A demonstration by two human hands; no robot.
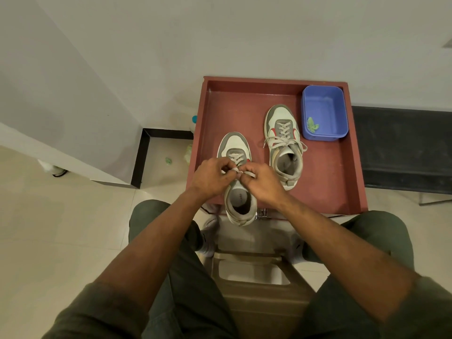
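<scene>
Left hand (pixel 212 176) and right hand (pixel 263 183) are pinching the shoelace (pixel 241 172) from nine and three o'clock, the sneaker (pixel 234 145) pointing twelve.

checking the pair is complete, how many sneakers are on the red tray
2. The near sneaker sits at the front edge of the red tray, heel overhanging, left hand and right hand pinching its laces. The far sneaker lies farther back, beside the blue tub. None looks hidden.

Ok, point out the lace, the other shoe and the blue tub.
lace (pixel 241 172), head view, exposed middle stretch
other shoe (pixel 281 114), head view, white toe cap
blue tub (pixel 322 137), head view, near wall
</scene>
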